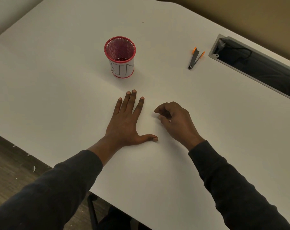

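At mid bench (57, 90) the left hand (124, 123) lies flat, fingers spread; the right hand (175, 118) curls, fingertips close — pinching anything, I cannot tell. The cup (120, 57) stands upright straight beyond the left hand — the nearer one.

A white table (57, 80) is set over a dark wood-grain floor (11, 163); a tan wall (240, 14) is seen beyond; everything is dimly, warmly lit.

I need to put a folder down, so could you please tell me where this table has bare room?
Widest: left of the red mesh cup and flat left hand, out to the white table's edge. Also between cup and grey, orange-tipped stapler. Crowded: between left hand and curled right hand; stapler to grey cable slot.
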`<act>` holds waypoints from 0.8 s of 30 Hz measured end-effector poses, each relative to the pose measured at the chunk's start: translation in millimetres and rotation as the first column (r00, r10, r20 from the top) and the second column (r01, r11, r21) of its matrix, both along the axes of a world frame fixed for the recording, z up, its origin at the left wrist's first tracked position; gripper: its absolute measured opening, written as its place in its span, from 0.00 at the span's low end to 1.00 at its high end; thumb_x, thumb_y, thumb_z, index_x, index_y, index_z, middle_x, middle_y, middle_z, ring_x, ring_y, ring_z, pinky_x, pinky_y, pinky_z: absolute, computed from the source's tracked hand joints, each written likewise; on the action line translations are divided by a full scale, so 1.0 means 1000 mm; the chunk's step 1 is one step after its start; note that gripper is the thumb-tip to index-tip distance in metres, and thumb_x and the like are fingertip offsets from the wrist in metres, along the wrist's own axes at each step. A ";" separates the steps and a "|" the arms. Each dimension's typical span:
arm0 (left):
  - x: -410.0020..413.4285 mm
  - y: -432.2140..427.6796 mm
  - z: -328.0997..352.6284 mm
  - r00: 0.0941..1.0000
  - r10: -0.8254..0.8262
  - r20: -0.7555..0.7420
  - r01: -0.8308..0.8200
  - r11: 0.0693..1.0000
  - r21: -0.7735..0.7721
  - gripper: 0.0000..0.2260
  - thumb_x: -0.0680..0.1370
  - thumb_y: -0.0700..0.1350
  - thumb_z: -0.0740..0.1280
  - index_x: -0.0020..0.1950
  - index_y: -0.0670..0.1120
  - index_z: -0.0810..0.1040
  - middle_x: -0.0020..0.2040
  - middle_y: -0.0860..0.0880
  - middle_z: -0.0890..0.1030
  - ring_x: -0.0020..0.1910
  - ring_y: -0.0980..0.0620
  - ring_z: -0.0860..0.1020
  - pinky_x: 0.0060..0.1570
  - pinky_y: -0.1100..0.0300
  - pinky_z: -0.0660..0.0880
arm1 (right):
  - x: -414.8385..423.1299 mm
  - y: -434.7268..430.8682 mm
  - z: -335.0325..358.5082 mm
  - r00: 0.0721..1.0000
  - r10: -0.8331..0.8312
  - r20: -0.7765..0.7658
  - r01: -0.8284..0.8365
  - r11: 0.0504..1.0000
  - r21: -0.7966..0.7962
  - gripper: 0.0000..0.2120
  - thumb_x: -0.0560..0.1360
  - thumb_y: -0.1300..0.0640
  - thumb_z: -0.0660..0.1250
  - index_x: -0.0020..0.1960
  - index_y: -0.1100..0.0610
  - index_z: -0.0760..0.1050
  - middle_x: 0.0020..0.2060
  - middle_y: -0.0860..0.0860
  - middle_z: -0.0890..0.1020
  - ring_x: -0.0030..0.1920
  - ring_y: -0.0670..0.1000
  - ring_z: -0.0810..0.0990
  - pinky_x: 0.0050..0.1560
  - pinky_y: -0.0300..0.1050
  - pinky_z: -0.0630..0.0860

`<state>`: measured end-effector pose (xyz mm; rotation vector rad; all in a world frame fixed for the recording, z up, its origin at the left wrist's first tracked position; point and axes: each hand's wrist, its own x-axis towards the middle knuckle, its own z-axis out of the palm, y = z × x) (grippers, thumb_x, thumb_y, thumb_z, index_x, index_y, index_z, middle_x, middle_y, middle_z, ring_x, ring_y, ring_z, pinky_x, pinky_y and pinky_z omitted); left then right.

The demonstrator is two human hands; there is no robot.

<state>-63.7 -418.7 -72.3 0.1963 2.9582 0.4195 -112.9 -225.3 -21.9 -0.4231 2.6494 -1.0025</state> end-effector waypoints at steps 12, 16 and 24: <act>0.000 0.000 0.000 1.000 -0.002 0.011 0.002 1.000 0.006 0.63 0.63 0.86 0.52 0.85 0.47 0.40 0.85 0.43 0.36 0.84 0.43 0.35 0.82 0.40 0.44 | 0.001 0.015 -0.001 0.941 -0.238 0.241 0.303 0.911 -0.280 0.16 0.77 0.69 0.60 0.52 0.53 0.82 0.49 0.45 0.85 0.51 0.41 0.83 0.56 0.35 0.78; 0.000 0.000 0.000 1.000 -0.004 0.007 0.004 1.000 0.009 0.63 0.63 0.86 0.51 0.85 0.47 0.40 0.85 0.43 0.36 0.84 0.43 0.36 0.82 0.39 0.45 | 0.010 0.018 -0.009 0.981 -0.114 -0.159 0.115 0.993 -0.007 0.12 0.77 0.66 0.64 0.53 0.53 0.82 0.48 0.44 0.81 0.45 0.37 0.76 0.48 0.24 0.70; 0.000 0.000 -0.001 1.000 0.001 0.004 -0.001 1.000 0.008 0.63 0.64 0.86 0.52 0.85 0.47 0.40 0.85 0.42 0.37 0.84 0.43 0.36 0.83 0.40 0.44 | 0.040 0.026 -0.023 0.941 0.121 -0.317 -0.014 0.947 0.320 0.16 0.72 0.64 0.68 0.59 0.56 0.82 0.52 0.50 0.81 0.51 0.52 0.77 0.42 0.44 0.77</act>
